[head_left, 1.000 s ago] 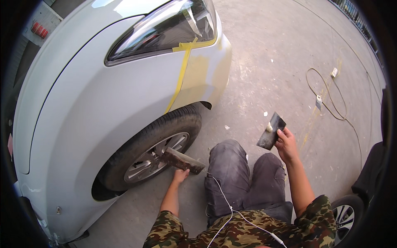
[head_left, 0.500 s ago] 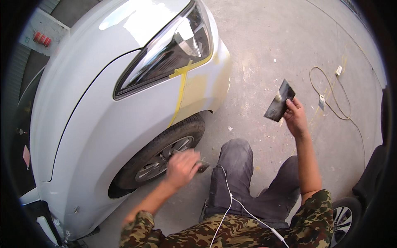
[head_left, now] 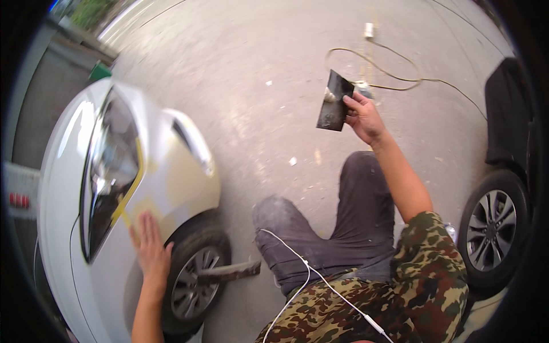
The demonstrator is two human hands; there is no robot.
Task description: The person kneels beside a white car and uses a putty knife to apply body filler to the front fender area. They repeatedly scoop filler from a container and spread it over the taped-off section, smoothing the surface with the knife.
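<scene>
My left hand (head_left: 151, 251) lies with fingers stretched out against the white car's front fender (head_left: 120, 257), beside the yellow masking tape (head_left: 121, 207) under the headlight (head_left: 111, 163). Beige filler patches (head_left: 182, 177) cover the fender corner and bumper. Out over the floor, my right hand (head_left: 366, 119) grips a dark rectangular plate (head_left: 334, 103) by its edge, thumb on top. A pale dab of paste (head_left: 329, 96) sits on the plate. A long narrow bar (head_left: 229, 272), its kind unclear, juts out in front of the car's front wheel (head_left: 197, 277); what supports it is hidden.
A cable (head_left: 400, 86) loops across the concrete floor beyond my right hand, with a white box-shaped piece (head_left: 369, 30) at one end. A dark car's wheel (head_left: 490, 228) stands at my right. White earphone cords (head_left: 306, 266) hang over my lap. Small chips (head_left: 293, 161) dot the floor.
My left hand has gone from beside the bar at the wheel to the fender. My view has swung, so the white car sits further left. The plate stays in my right hand.
</scene>
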